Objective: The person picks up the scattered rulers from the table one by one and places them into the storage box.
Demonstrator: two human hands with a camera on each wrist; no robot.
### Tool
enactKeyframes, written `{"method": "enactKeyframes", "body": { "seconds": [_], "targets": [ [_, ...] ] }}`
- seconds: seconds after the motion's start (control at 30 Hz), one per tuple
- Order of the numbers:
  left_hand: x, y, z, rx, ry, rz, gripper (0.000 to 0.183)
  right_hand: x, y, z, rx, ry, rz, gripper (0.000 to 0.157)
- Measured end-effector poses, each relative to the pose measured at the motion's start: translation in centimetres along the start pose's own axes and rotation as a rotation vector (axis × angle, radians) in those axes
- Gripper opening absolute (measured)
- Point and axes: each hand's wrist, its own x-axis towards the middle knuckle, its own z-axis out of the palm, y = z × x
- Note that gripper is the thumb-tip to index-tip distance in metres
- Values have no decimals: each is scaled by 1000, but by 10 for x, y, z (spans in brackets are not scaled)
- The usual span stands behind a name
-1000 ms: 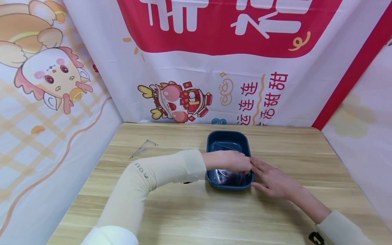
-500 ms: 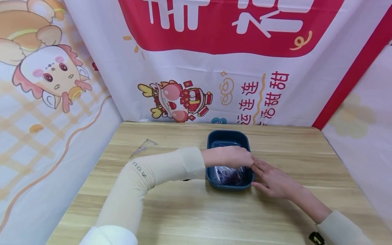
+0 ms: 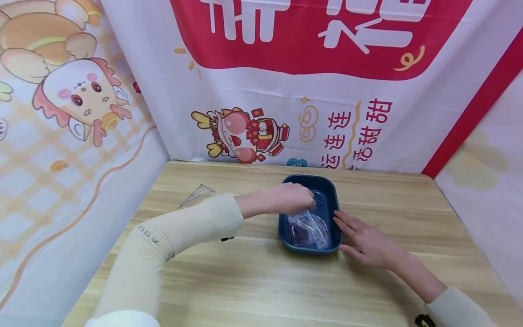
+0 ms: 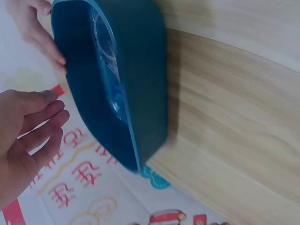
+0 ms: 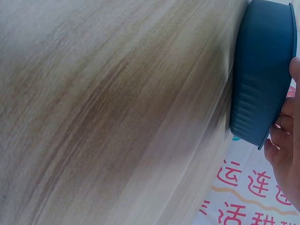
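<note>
A deep blue plastic box [image 3: 338,200] stands on the table, holding clear plastic drawing pieces: a flat straight-edged one [image 3: 316,229] and a curved one that looks like a protractor. Something dark purple lies beneath them. My left hand [image 3: 295,198] hovers over the box's left side. In the left wrist view that left hand [image 4: 30,136] has loosely bent fingers with nothing between them. My right hand [image 3: 369,238] rests its fingertips against the box's right wall, fingers fairly straight; the right wrist view shows these fingers [image 5: 286,124] along the rim.
A clear set square [image 3: 198,194] lies on the wooden table [image 3: 245,281] at the back left, partly behind the left sleeve. Printed cloth walls [image 3: 245,86] stand along the back and both sides of the table.
My left hand has drawn back leftward from the box's right side, away from the right hand. The straight-edged clear piece now shows in the box. My right hand stays at the wall.
</note>
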Motion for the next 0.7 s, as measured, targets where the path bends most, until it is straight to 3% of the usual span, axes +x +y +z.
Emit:
{"method": "enactKeyframes", "body": {
  "seconds": [0.23, 0.47, 0.7],
  "targets": [
    [-36, -19, -6, -95, 59, -44, 22, -2, 0, 1, 4, 0, 12, 73],
    [-73, -41, 0, -163, 147, -120, 19, -2, -1, 2, -8, 35, -13, 70],
    [-108, -57, 6, -172, 176, -217, 19, -2, 0, 2, -3, 22, -12, 72]
  ]
}}
